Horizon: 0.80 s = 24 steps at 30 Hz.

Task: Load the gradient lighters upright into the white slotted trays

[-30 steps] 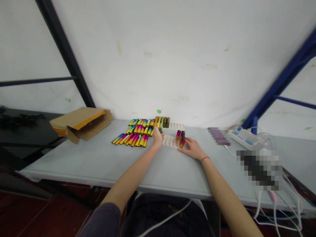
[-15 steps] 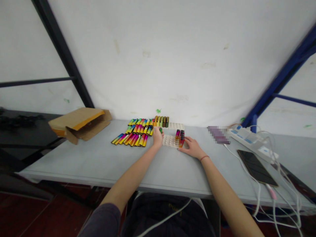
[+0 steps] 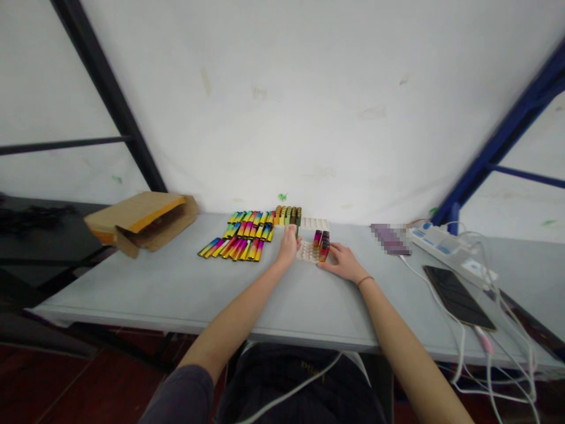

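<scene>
My left hand [image 3: 289,244] is closed around a slim, shiny tube [image 3: 297,232], mostly hidden; only a dark green end shows. It is over the left part of a white tray with round pockets [image 3: 308,252]. My right hand [image 3: 346,264] grips the tray's right end, thumb at the near corner and fingers at the far side. Beside those fingers, several red-and-purple tubes with dark tops [image 3: 324,247] stand upright in the tray's right end, along with another upright tube [image 3: 316,238]. To the left, rows of shiny rainbow-coloured tubes [image 3: 241,248] lie flat on the table.
Behind, a second white tray [image 3: 315,224] has upright yellow-green tubes [image 3: 288,215] in its left part. An opened cardboard box [image 3: 141,218] lies at left. On the right are a phone [image 3: 459,297], a blurred purple item [image 3: 391,239], a power strip [image 3: 454,253] and loose white cables.
My left hand has moved right, from beside the near tray to over its left part, with the tube still in it. My right hand stays at the tray's right end.
</scene>
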Each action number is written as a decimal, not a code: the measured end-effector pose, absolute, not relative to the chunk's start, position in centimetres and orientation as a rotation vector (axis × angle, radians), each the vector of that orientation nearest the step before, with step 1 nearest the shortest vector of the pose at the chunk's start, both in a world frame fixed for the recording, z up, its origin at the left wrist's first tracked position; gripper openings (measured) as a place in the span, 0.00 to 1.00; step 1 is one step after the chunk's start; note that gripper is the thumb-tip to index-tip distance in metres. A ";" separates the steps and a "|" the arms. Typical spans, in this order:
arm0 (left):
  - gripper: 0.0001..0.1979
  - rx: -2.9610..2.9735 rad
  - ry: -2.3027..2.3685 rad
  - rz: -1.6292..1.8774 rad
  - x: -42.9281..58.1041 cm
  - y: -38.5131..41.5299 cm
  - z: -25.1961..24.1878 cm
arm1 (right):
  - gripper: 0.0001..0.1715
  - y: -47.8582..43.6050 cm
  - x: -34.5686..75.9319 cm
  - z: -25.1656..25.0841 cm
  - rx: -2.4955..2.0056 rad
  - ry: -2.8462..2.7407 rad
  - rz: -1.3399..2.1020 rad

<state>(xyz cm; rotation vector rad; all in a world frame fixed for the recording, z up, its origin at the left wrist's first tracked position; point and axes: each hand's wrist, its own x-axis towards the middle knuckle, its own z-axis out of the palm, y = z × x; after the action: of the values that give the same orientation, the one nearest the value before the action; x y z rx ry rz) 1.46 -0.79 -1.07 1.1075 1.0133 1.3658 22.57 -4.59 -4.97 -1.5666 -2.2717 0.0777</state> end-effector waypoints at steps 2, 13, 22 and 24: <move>0.10 1.302 0.992 1.348 1.9 -1.4 -1.2 | 0.41 -4.6 22.6 -5.0 -1.564 -2.269 0.072; 0.13 2.004 0.899 1.234 2.1 -1.6 -2.1 | 0.41 -4.6 22.6 -5.2 -1.554 -2.258 0.081; 0.15 2.095 1.000 1.221 1.9 -1.4 -1.9 | 0.41 -4.7 22.5 -4.9 -1.554 -2.268 0.086; 0.14 2.118 1.032 1.227 1.8 -1.3 -1.8 | 0.41 -4.7 22.5 -4.9 -1.562 -2.270 0.085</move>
<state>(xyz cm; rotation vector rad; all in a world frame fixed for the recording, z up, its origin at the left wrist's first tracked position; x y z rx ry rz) 1.84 -1.33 -1.78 2.1178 1.0322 1.2268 22.53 -4.68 -4.90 -1.5623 -2.2701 0.0848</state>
